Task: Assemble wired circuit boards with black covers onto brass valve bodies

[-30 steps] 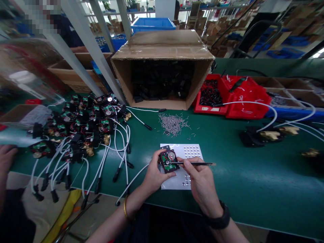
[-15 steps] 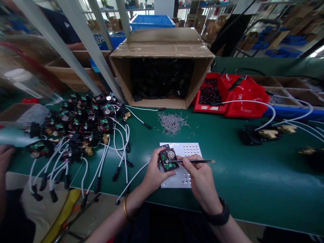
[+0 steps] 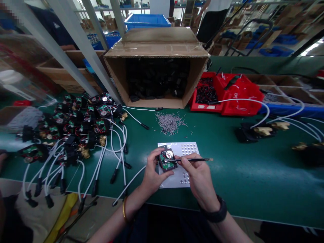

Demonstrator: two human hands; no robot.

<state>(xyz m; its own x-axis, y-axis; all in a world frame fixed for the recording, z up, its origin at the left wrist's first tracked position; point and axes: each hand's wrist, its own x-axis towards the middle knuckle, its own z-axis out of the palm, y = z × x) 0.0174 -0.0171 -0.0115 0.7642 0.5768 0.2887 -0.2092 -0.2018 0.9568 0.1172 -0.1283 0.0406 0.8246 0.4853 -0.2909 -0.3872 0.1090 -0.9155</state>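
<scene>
Over the green bench and its white sheet, the left hand clasped the unit between thumb and fingers, while the right hand pinched a tool pointing leftward across it, tip contact too small to tell.

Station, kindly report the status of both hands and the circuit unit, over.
Left hand gripping circuit unit. Right hand holding thin tool, tip at the unit. No obstruction visible.

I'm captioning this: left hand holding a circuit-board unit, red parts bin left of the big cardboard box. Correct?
The side is wrong: the head view shows the red parts bin right of the big cardboard box. The left hand does hold a circuit-board unit.
</scene>
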